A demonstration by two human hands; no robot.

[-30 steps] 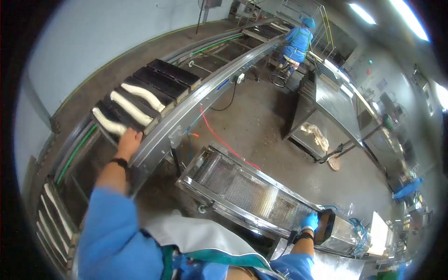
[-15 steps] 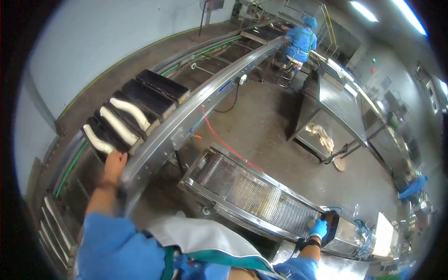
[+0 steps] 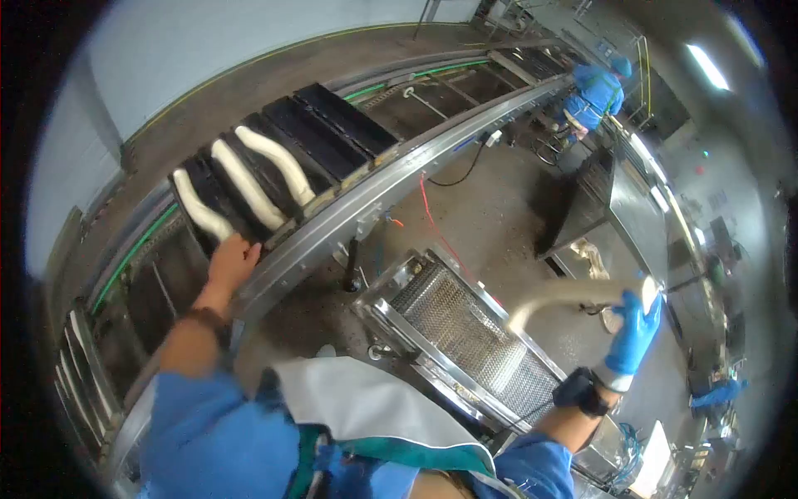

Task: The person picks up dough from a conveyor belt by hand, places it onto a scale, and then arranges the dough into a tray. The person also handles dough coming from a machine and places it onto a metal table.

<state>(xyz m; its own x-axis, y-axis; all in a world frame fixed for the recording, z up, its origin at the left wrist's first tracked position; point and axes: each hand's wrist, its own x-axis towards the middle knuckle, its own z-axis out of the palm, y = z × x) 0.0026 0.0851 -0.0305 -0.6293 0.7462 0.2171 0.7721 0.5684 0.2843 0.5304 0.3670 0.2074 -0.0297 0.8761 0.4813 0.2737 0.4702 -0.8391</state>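
Observation:
My bare left hand (image 3: 233,263) is closed at the near end of a long, pale dough strip (image 3: 199,209) lying in a dark baking tin (image 3: 218,187). Whether its fingers pinch the dough or the tin's edge is hidden. Two more dough strips, the middle one (image 3: 245,185) and the far one (image 3: 276,160), lie in the tins alongside. In a blue glove, my right hand (image 3: 633,328) grips one end of another dough strip (image 3: 565,293). That strip is blurred, curving through the air above the mesh conveyor (image 3: 474,328), its free end bent down.
A curved metal rail (image 3: 366,200) runs beside the tins. Further tins with pale strips (image 3: 87,374) stand at the lower left. A steel table (image 3: 636,208) is at the right. A co-worker in blue (image 3: 592,96) sits at the far end of the line.
My right hand has risen from the mesh conveyor's near end and now carries a dough strip. My left hand stays by the nearest tin, while the whole view has shifted.

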